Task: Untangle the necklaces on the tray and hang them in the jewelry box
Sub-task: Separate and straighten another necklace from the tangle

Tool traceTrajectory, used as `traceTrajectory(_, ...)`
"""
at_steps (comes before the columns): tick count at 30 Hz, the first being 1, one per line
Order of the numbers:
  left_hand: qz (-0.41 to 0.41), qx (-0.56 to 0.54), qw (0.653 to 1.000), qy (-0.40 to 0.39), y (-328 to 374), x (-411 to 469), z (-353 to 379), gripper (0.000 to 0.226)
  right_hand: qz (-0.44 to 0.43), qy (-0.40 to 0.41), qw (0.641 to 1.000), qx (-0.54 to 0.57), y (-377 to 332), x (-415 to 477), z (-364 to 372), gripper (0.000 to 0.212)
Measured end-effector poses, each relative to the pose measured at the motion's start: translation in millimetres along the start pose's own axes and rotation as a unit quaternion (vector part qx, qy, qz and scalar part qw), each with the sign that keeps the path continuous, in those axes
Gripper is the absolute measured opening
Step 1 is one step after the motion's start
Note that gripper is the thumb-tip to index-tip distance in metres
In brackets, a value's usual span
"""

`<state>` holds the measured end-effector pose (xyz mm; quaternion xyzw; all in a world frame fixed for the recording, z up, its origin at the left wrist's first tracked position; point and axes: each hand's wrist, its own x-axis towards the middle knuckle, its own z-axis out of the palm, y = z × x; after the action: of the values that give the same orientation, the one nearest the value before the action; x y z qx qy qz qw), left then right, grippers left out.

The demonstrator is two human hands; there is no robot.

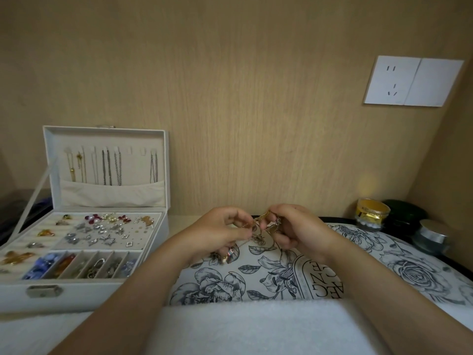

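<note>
Both hands (258, 226) pinching tangled necklaces (266, 221)

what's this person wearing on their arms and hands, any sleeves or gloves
No sleeves in view: both forearms are bare to the frame's lower edge. The left hand and right hand wear no gloves, and no watch or bracelet shows at either wrist. Rings cannot be told.

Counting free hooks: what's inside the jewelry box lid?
Six necklaces hang in the lid; two hooks look bare. The fabric pocket hides the necklaces' lower ends.
</note>
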<state>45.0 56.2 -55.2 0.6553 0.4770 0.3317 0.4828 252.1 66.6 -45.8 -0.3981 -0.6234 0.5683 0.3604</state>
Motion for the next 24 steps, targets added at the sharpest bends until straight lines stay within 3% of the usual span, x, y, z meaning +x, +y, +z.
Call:
traceTrajectory(4,0.009,-0.017,0.999,0.036,0.5,1.5,1.0,0.009,0.020,-0.023,0.999,0.037,1.1,0.1,-0.1,0.029)
traceTrajectory(10,0.020,-0.051,0.998,0.013,2.6,-0.3,-1.6,0.015,0.027,0.012,0.999,-0.011,3.4,2.0,-0.9,0.026)
traceTrajectory(13,0.044,-0.004,0.999,-0.009,4.3,-1.8,1.1,0.023,0.020,0.011,0.999,-0.022,3.3,2.1,0.9,0.027)
traceTrajectory(18,0.079,0.003,0.996,0.046,3.2,1.1,9.2,0.007,0.016,-0.005,1.000,0.002,3.1,2.9,-0.6,0.031)
traceTrajectory(24,0.152,0.072,0.981,0.099,1.6,-0.1,12.6,0.017,0.015,-0.004,1.000,0.016,2.1,2.3,-1.5,0.031)
